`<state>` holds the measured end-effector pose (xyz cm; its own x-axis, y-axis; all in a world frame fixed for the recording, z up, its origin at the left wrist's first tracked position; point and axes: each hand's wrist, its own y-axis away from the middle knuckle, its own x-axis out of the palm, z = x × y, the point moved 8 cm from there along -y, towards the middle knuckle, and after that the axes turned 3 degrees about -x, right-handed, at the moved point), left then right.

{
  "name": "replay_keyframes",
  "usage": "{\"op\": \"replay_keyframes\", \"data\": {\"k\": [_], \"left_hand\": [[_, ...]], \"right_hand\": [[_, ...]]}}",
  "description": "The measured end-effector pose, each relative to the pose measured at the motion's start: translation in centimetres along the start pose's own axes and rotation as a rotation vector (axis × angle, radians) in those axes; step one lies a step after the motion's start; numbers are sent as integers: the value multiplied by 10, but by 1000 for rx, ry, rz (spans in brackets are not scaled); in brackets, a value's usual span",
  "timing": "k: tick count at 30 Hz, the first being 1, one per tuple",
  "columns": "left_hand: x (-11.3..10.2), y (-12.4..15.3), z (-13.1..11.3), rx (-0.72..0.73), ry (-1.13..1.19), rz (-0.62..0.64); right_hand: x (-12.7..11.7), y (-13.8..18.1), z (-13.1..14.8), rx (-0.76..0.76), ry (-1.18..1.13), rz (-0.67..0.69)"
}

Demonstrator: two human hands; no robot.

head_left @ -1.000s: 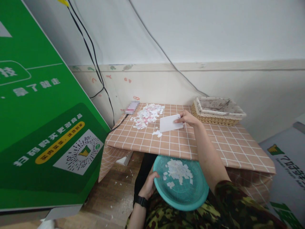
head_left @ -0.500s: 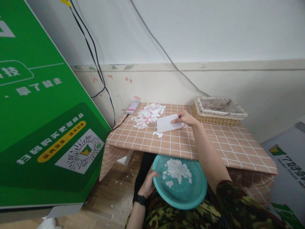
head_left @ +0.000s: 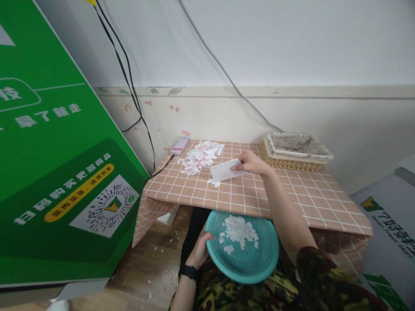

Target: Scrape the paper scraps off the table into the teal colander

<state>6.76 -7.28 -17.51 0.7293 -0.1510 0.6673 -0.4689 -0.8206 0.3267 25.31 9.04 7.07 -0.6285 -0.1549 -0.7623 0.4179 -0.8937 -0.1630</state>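
Note:
My left hand (head_left: 201, 249) grips the left rim of a teal plastic colander (head_left: 242, 270), thumb over the edge, just below the table front. White paper scraps (head_left: 238, 230) lie inside it. Over the table, my right hand (head_left: 251, 163) pinches a flat white plastic card (head_left: 225, 170) with a small hole near its corner. The card is tilted, its lower edge close to a few loose scraps (head_left: 214, 183). Behind and left of it spreads a pile of white and pinkish paper scraps (head_left: 201, 156) on the checked tablecloth.
A lined wicker basket (head_left: 296, 151) stands at the table's back right. Near the back left lies a blurred-out flat object (head_left: 180, 145) with a black cable. A large green panel (head_left: 65, 172) rises at the left. Scraps litter the wooden floor (head_left: 152, 263).
The card in my right hand has tilted lower and shifted slightly left toward the loose scraps. My left hand keeps its grip on the colander. The view has turned a little.

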Motion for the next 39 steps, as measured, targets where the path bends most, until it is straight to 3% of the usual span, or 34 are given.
{"op": "replay_keyframes", "data": {"k": [5,11,19,24,39], "left_hand": [[1,0,0,-14,21,25],[4,0,-4,1,27,34],[-2,-3,-1,6,19,41],[-1,-3,-3,7,15,42],[-1,-3,-2,15,16,40]], "right_hand": [[-4,0,1,7,125,5],[-22,13,0,23,211,-136],[-2,33,-5,65,133,-136],[-1,38,-4,76,119,-188],[0,45,-2,89,80,-145]]}}
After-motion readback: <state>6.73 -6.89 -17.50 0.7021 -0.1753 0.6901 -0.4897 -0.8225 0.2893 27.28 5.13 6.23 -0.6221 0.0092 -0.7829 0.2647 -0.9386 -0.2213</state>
